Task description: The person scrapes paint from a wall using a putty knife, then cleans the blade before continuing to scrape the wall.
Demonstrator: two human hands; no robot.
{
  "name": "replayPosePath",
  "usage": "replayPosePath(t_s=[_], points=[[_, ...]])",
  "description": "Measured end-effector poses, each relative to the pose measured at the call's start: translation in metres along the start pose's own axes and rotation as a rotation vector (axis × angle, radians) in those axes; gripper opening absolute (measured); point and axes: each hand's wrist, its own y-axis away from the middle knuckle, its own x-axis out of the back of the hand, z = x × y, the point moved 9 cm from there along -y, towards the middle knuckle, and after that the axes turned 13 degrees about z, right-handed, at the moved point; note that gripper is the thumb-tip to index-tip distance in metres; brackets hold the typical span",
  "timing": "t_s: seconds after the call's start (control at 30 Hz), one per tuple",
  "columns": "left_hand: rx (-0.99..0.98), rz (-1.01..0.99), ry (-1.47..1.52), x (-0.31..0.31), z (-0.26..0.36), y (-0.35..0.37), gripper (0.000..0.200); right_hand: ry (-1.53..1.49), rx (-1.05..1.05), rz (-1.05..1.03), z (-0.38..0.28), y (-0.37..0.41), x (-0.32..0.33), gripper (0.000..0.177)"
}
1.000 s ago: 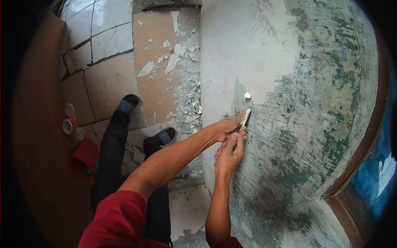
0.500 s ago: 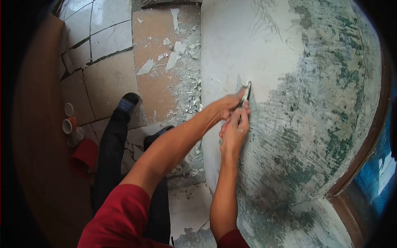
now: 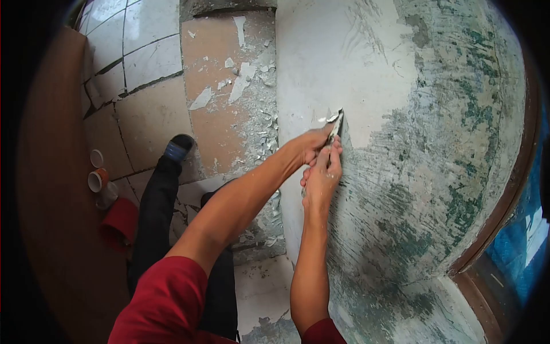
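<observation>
Below its short red cloth sleeve (image 3: 172, 281), the bare left arm (image 3: 246, 198) is stretching toward one o'clock, ending in the bare left hand (image 3: 312, 143). The bare right arm (image 3: 311, 252) is rising toward twelve, the bare right hand (image 3: 325, 176) curling closed at the left's five o'clock.

white wall (image 3: 395, 166) streaked grey and green

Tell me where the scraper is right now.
In the head view, the scraper is a little right of centre, in the upper half, at the wall. The right hand grips it, with the left hand nearer its tip.
</observation>
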Motion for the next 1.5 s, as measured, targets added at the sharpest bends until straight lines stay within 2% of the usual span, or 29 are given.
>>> replayPosePath(t_s=[0.17,0.2,0.27,0.3,0.37,0.43,0.47,0.57,0.67,0.77,0.87,1.0,1.1,1.17,1.23,1.3,1.37,1.5], points=[[0.026,-0.179,0.268,-0.014,-0.012,-0.019,0.044,0.051,-0.068,-0.024,-0.013,-0.002,0.01,0.044],[0.059,-0.384,0.346,-0.026,0.003,-0.013,0.046,0.064,-0.064,-0.064,-0.016,-0.013,0.001,0.043],[-0.055,-0.252,0.033,-0.017,0.032,-0.01,0.045,0.03,-0.019,-0.187,-0.028,-0.038,-0.027,0.04],[-0.108,-0.179,-0.118,-0.006,0.047,-0.009,0.045,0.033,-0.062,-0.191,-0.025,-0.042,-0.035,0.041],[-0.043,-0.47,0.178,0.002,0.055,-0.024,0.042,0.03,-0.141,-0.21,-0.023,-0.044,-0.052,0.044],[-0.137,0.038,0.082,0.016,0.05,0.02,0.042,0.02,-0.189,-0.247,-0.011,-0.029,-0.047,0.043],[-0.092,0.031,0.317,0.026,0.037,0.017,0.036,0.028,-0.189,-0.282,-0.001,-0.017,-0.04,0.04],[-0.223,0.093,0.378,0.063,0.005,0.048,0.031,0.137,-0.224,-0.349,0.041,0.021,-0.012,0.031],[-0.252,0.09,0.347,0.102,-0.04,0.058,0.036,0.204,-0.327,-0.374,0.084,0.066,0.019,0.035],[-0.166,0.194,0.153,0.119,-0.085,0.082,0.041,0.186,-0.415,-0.318,0.123,0.11,0.05,0.041],[-0.003,0.351,0.191,0.138,-0.136,0.098,0.045,0.284,-0.399,-0.287,0.139,0.144,0.074,0.043],[-0.115,0.34,0.217,0.126,-0.161,0.116,0.047,0.198,-0.483,-0.258,0.144,0.165,0.102,0.042],[-0.036,0.246,0.16,0.084,-0.16,0.148,0.044,0.163,-0.427,-0.245,0.132,0.157,0.118,0.04],[-0.108,0.121,0.216,0.067,-0.161,0.136,0.042,0.078,-0.376,-0.228,0.106,0.143,0.112,0.033],[-0.194,0.065,0.179,0.046,-0.137,0.128,0.04,-0.194,-0.342,-0.24,0.081,0.126,0.096,0.028],[-0.219,0.023,0.16,0.035,-0.107,0.104,0.039,-0.253,-0.266,-0.338,0.061,0.111,0.066,0.027],[-0.219,0.091,0.134,0.02,-0.072,0.099,0.046,-0.229,-0.199,-0.313,0.052,0.083,0.053,0.025],[-0.116,0.038,0.068,0.005,-0.046,0.056,0.054,-0.253,-0.149,-0.213,0.045,0.035,0.035,0.024]])
